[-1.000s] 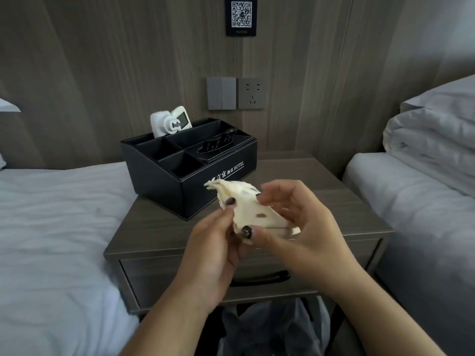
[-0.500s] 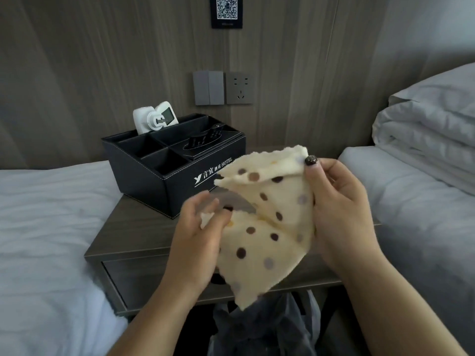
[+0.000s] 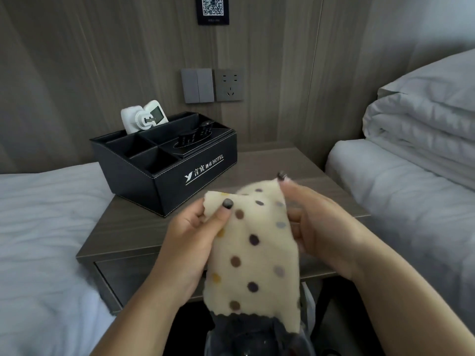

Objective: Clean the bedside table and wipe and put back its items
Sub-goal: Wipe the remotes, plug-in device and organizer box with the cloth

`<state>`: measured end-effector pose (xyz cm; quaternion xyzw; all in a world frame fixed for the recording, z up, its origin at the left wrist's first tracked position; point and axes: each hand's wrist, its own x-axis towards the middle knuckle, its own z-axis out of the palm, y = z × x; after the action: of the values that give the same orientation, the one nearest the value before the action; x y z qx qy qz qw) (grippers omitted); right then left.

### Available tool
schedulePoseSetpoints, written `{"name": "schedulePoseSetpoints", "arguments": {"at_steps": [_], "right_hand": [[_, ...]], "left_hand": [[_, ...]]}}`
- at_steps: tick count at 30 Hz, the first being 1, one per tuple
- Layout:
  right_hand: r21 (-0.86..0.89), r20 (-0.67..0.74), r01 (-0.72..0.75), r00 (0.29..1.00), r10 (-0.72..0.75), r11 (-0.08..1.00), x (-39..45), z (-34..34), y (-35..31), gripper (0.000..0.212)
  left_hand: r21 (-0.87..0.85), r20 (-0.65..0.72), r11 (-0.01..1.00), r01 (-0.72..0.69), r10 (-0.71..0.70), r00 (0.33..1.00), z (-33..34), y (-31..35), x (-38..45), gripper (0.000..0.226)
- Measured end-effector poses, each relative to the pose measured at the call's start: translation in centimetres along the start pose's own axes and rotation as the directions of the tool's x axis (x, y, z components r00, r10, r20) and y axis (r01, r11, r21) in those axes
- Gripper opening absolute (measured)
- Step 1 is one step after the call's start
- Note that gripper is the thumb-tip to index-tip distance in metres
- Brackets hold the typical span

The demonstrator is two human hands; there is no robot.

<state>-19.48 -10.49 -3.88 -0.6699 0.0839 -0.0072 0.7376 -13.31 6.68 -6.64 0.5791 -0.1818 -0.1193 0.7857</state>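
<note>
A wall of grey-brown wood-grain panelling (image 3: 102, 60) fills the background, its vertical seams running down behind the furniture. Two beds with white linen flank the scene: the left bed (image 3: 38, 227) shows a flat, slightly creased sheet, and the right bed (image 3: 411, 201) carries a folded white duvet (image 3: 424, 119) stacked toward its head. Between them stands the bedside table (image 3: 133, 227), a grey wood-effect unit pushed against the wall, with a drawer front (image 3: 123, 278) below its top. Beneath the table, at the bottom edge of the view, a dark bin lined with a clear plastic bag (image 3: 246, 335) is partly visible.

On the rear left of the table top sits a black organiser box (image 3: 164, 181) with white hotel lettering on its front; it is divided into open compartments, with a tissue slot on its right side. A white device with a small screen (image 3: 145, 116) stands in the back left compartment, leaning against the wall. On the wall above are a grey double switch (image 3: 197, 85) and, just beside it, a socket (image 3: 229, 85). Higher up hangs a dark plaque with a QR code (image 3: 212, 9), cut off by the top edge.

In front of the table, a cream cloth with coloured dots (image 3: 257, 253) hangs in the air, held by both hands. The left hand (image 3: 190, 242) pinches its upper left corner, thumb on top. The right hand (image 3: 326, 227) pinches its upper right corner between fingertips, the other fingers curled behind the fabric.
</note>
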Motion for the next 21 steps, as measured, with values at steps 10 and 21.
{"name": "schedulePoseSetpoints", "arguments": {"at_steps": [10,21], "right_hand": [[-0.563,-0.143,0.263,0.903,-0.406,0.783,-0.7,-1.0,1.0,0.047],[-0.120,-0.011,0.410,0.910,-0.415,0.904,-0.5,-1.3,1.1,0.054]], "left_hand": [[0.213,0.078,0.956,-0.201,0.188,0.979,-0.6,0.0,0.0,0.072],[0.422,0.032,0.838,-0.347,0.368,0.929,0.0,0.7,-0.7,0.019]]}}
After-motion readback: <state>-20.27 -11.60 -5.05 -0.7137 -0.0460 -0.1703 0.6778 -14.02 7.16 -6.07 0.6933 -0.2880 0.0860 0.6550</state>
